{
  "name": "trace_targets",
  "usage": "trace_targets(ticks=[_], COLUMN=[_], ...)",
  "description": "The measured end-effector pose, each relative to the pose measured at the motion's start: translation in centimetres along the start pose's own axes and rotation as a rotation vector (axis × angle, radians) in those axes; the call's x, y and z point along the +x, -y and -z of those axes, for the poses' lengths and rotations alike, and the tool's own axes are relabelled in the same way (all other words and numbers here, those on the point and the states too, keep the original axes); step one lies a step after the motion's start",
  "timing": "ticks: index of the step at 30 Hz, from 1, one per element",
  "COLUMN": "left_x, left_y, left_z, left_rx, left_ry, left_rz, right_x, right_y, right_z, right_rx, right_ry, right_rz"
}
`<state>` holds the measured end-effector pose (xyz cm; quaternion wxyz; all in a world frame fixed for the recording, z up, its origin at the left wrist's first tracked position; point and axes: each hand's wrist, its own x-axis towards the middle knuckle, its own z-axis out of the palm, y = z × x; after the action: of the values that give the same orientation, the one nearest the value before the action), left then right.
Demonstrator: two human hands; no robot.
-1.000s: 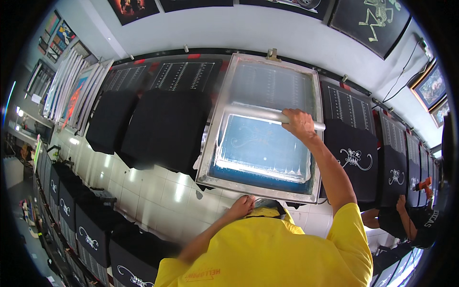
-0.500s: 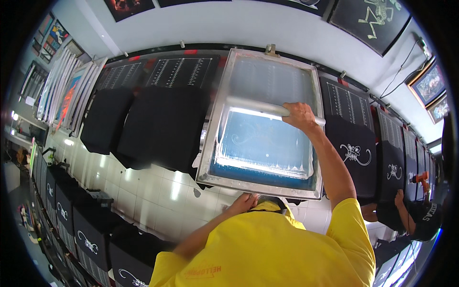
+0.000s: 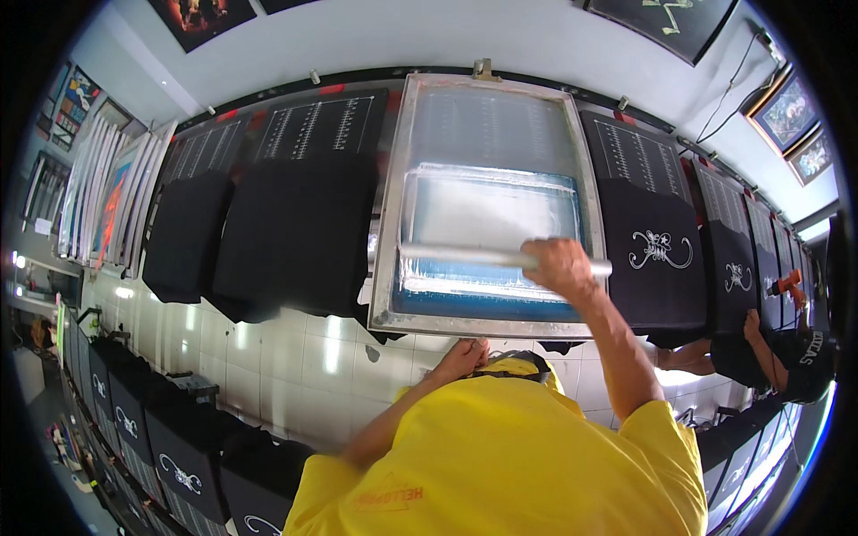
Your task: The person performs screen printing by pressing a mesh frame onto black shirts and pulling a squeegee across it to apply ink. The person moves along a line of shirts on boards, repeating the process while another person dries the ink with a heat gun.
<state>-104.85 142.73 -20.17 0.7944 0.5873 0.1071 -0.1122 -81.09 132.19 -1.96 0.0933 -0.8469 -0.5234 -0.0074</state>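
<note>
A large screen-printing frame (image 3: 386, 259) with a pale metal rim lies in front of me over the printing line. Its blue mesh carries white ink (image 3: 487, 204), spread in a wide patch. Across the mesh lies a long pale squeegee (image 3: 465, 255). My right hand (image 3: 561, 268) is closed round the squeegee near its right end, the arm stretched forward. My left hand (image 3: 465, 356) rests close to my waist, just short of the frame's near edge. Its fingers are curled, and whatever they may hold is hidden.
Black shirts (image 3: 299, 237) lie on boards at left; printed black shirts (image 3: 660, 255) continue at right. Upright screens (image 3: 107, 201) lean at far left. Another printed row (image 3: 179, 469) stands behind me. At right, a person (image 3: 778, 362) in dark clothes is near an orange tool (image 3: 786, 283).
My right hand has drawn the squeegee toward me, from the middle of the screen to its near part. White ink now covers the mesh behind it. My left hand stays by my waist.
</note>
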Motion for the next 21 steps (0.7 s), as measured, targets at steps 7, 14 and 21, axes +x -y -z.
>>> trace_targets(ticks=[7,14,21], left_x=[-0.4,-1.4,-2.2], left_y=[-1.0,-5.1,-4.7], left_z=[0.2,-0.3,0.4], left_rx=[-0.091,0.059,0.294], left_ry=[0.043,0.026,0.066], left_rz=[0.091,0.118,0.05], right_x=[-7.9,-10.3,-10.6], right_y=[5.3,6.2,6.6], right_z=[-3.8,-5.9,-5.6], right_rx=[-0.036,-0.023,0.101], right_ry=[-0.216,-0.149,-0.109], right_rz=[0.032,-0.017,-0.083])
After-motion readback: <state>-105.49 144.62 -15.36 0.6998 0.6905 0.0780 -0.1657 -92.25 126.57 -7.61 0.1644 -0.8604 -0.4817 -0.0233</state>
